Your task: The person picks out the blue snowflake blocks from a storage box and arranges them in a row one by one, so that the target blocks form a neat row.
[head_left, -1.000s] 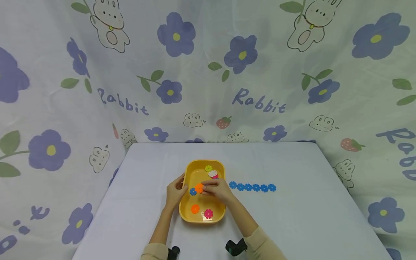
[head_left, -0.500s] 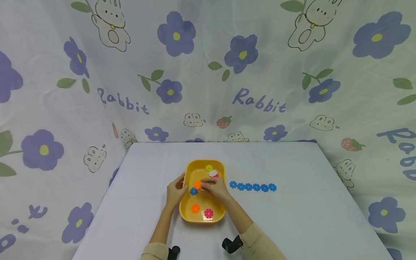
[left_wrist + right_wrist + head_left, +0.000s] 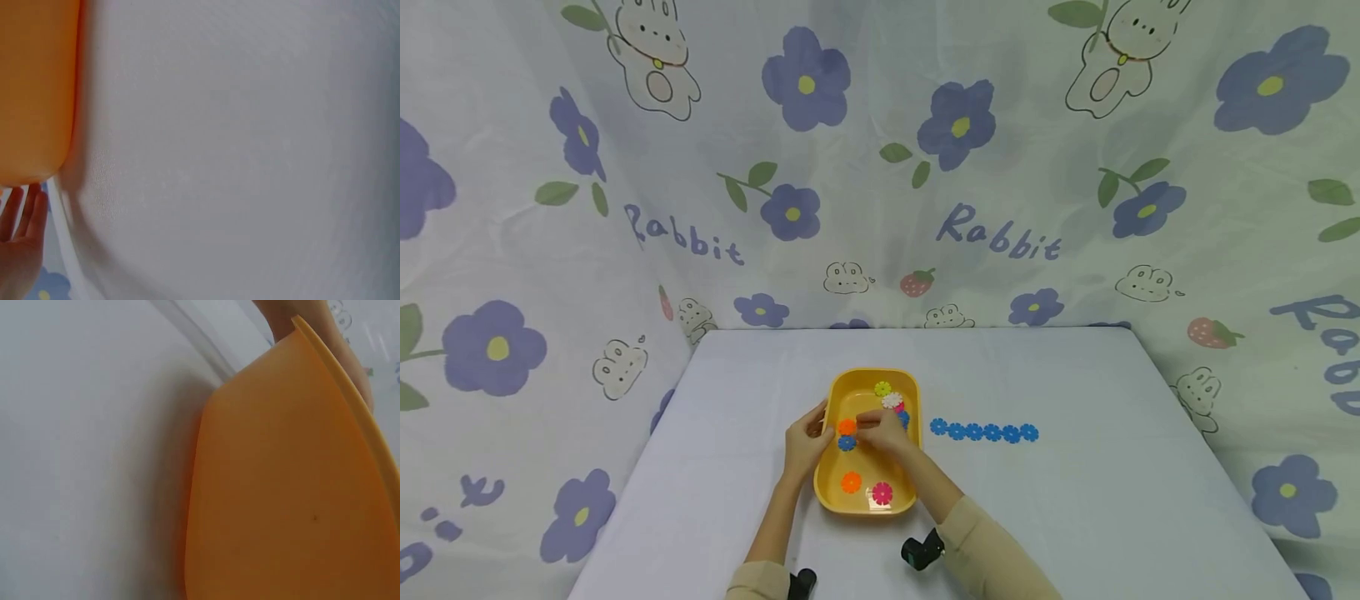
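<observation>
In the head view my left hand (image 3: 805, 442) grips the left side of a yellow plastic tray (image 3: 828, 492), thumb over the rim. My right hand (image 3: 883, 432) reaches into the tray from the right. Its fingertips are right beside an orange flower-shaped piece (image 3: 847, 427), which lies against a blue flower piece (image 3: 847, 443). Elsewhere in the tray are a second orange piece (image 3: 851, 482), a pink one (image 3: 882, 493), a yellow-green one (image 3: 883, 388) and a white one (image 3: 891, 401). Another blue piece (image 3: 904, 418) shows partly behind the right hand. The wrist views show mainly the tray's outer wall (image 3: 281, 487).
On the white table (image 3: 1112, 483), right of the tray, several blue flower pieces (image 3: 992, 432) lie in a row. A rabbit-and-flower print curtain (image 3: 880, 192) hangs behind and at the sides. Black wrist devices (image 3: 922, 550) sit by the sleeves.
My right hand has moved left inside the tray, and the orange piece has shifted left with it. A blue piece on the tray's right side has come into view. The left hand stays put.
</observation>
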